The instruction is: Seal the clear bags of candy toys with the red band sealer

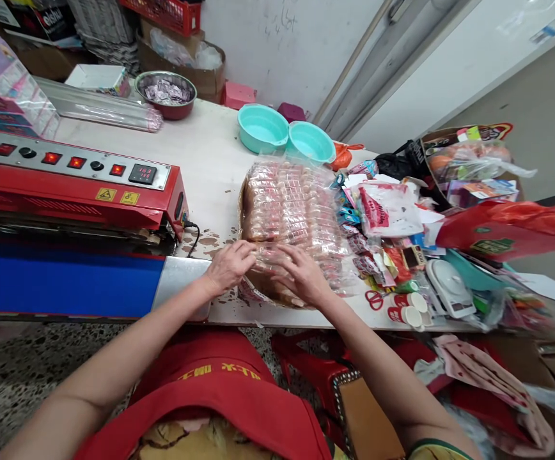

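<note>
Plastic packet (268, 254) seems grasped by left hand (231, 266) and right hand (305, 275), apparently being arranged in the box (242, 211), calling next for level placement.

Red apron (220, 391) on the wearer, yellow printed characters (198, 372) across it; too small for me to read. Beneath: mustard-yellow top (194, 445), dark curving lines in the pattern. On the right arm (383, 367) I note a yellow sleeve (433, 452), hem banded dark green. Left hand (232, 265) and right hand (306, 275) bare, forearms likewise.
</note>
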A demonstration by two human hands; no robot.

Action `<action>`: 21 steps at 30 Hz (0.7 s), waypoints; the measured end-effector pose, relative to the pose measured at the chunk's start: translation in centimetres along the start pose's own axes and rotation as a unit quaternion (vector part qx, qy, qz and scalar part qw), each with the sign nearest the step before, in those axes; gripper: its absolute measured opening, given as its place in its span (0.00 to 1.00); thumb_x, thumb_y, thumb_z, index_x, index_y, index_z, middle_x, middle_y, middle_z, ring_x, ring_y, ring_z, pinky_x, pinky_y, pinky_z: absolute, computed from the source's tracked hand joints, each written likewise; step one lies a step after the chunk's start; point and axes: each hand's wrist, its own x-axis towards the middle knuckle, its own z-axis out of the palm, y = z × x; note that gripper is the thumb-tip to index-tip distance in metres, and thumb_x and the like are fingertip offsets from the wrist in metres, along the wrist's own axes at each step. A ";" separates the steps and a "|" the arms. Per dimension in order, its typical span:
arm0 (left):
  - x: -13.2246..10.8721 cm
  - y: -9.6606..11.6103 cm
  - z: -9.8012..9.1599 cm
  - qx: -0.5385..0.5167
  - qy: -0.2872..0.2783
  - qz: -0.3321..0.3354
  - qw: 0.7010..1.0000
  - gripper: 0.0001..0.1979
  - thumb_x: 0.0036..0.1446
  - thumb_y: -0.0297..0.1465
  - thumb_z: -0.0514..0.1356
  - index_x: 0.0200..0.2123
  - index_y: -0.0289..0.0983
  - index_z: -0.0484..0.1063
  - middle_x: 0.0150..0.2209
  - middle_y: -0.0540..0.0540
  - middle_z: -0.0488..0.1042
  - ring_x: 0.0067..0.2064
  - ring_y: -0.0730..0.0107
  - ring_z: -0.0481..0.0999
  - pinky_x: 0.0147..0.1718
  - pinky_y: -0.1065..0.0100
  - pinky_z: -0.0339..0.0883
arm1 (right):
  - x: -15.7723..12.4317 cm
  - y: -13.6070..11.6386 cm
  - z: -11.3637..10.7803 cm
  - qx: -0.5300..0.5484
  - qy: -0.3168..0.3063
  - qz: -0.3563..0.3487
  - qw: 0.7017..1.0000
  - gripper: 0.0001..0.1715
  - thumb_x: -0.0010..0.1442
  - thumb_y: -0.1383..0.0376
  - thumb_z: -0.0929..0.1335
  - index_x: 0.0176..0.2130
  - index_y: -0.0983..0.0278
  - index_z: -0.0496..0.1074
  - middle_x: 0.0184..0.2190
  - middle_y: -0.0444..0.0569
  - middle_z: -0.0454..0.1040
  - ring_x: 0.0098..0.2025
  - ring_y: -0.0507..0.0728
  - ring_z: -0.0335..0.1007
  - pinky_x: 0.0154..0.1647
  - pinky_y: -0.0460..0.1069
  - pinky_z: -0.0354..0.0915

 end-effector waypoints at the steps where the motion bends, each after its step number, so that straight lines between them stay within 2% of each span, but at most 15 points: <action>1: 0.6 -0.2 -1.3 -0.018 -0.002 0.002 1.000 0.09 0.63 0.28 0.52 0.40 0.36 0.72 0.50 0.40 0.72 0.50 0.61 0.69 0.47 0.61 0.65 | 0.4 0.0 -0.7 0.012 0.015 0.001 1.000 0.16 0.61 0.57 0.68 0.48 0.60 0.73 0.57 0.56 0.68 0.59 0.62 0.63 0.57 0.60 0.64; 4: 2.6 -0.8 -5.6 -0.100 -0.010 0.001 0.995 0.07 0.63 0.30 0.54 0.37 0.35 0.71 0.47 0.41 0.72 0.46 0.64 0.72 0.44 0.63 0.67 | 2.1 -0.2 -3.9 0.069 0.052 -0.003 0.996 0.11 0.63 0.57 0.67 0.40 0.60 0.75 0.54 0.53 0.71 0.54 0.59 0.68 0.53 0.57 0.67; 8: 4.1 -0.9 -10.9 -0.233 0.021 -0.042 0.971 0.08 0.57 0.34 0.61 0.30 0.35 0.70 0.48 0.43 0.72 0.50 0.63 0.72 0.49 0.61 0.66 | 5.0 -1.6 -8.5 0.156 0.084 0.034 0.984 0.12 0.61 0.55 0.69 0.30 0.59 0.75 0.48 0.50 0.76 0.46 0.59 0.75 0.47 0.57 0.71; 10: 4.1 -0.8 -12.6 -0.334 0.033 -0.086 0.938 0.09 0.53 0.34 0.64 0.28 0.35 0.69 0.46 0.43 0.74 0.49 0.62 0.73 0.49 0.60 0.66 | 6.3 -2.6 -9.8 0.219 0.105 0.054 0.968 0.12 0.58 0.56 0.70 0.28 0.59 0.74 0.40 0.48 0.80 0.41 0.58 0.77 0.43 0.56 0.72; 11: 3.9 -0.8 -13.1 -0.396 0.044 -0.116 0.910 0.09 0.52 0.34 0.65 0.29 0.35 0.69 0.44 0.43 0.75 0.47 0.63 0.74 0.47 0.61 0.68 | 7.0 -3.0 -10.1 0.254 0.120 0.065 0.958 0.11 0.57 0.56 0.71 0.27 0.59 0.75 0.37 0.48 0.80 0.39 0.58 0.77 0.42 0.56 0.73; 12: 3.7 -0.8 -13.4 -0.456 0.059 -0.148 0.875 0.10 0.51 0.33 0.66 0.32 0.35 0.70 0.43 0.43 0.76 0.44 0.65 0.75 0.44 0.63 0.69 | 7.7 -3.4 -10.2 0.288 0.137 0.078 0.945 0.11 0.56 0.56 0.72 0.27 0.59 0.75 0.34 0.47 0.80 0.38 0.58 0.78 0.41 0.56 0.73; 14: 3.1 -0.9 -13.5 -0.548 0.103 -0.208 0.804 0.17 0.48 0.33 0.68 0.41 0.36 0.71 0.41 0.44 0.76 0.38 0.70 0.76 0.39 0.67 0.70 | 8.9 -4.1 -9.5 0.350 0.171 0.110 0.914 0.10 0.54 0.56 0.73 0.27 0.60 0.77 0.32 0.48 0.81 0.36 0.59 0.78 0.40 0.56 0.74; 16: 2.3 -1.3 -13.0 -0.586 0.136 -0.260 0.755 0.21 0.46 0.34 0.69 0.45 0.36 0.71 0.39 0.45 0.77 0.35 0.72 0.75 0.34 0.71 0.68 | 10.2 -4.6 -8.1 0.404 0.192 0.152 0.881 0.12 0.51 0.55 0.75 0.28 0.61 0.78 0.32 0.48 0.81 0.34 0.58 0.77 0.36 0.55 0.74; 18: 1.3 -1.9 -12.4 -0.601 0.157 -0.323 0.714 0.18 0.46 0.35 0.68 0.40 0.35 0.74 0.35 0.46 0.77 0.33 0.73 0.74 0.29 0.74 0.66 | 11.3 -5.1 -6.1 0.452 0.183 0.197 0.851 0.14 0.48 0.54 0.76 0.28 0.62 0.79 0.30 0.49 0.81 0.31 0.56 0.76 0.31 0.52 0.73; 21: -0.7 -3.0 -11.4 -0.610 0.182 -0.435 0.637 0.15 0.41 0.34 0.69 0.32 0.33 0.73 0.30 0.47 0.76 0.27 0.75 0.71 0.23 0.75 0.63 | 12.5 -6.0 -2.4 0.512 0.140 0.252 0.810 0.15 0.44 0.55 0.77 0.27 0.63 0.79 0.25 0.47 0.79 0.24 0.53 0.71 0.24 0.48 0.69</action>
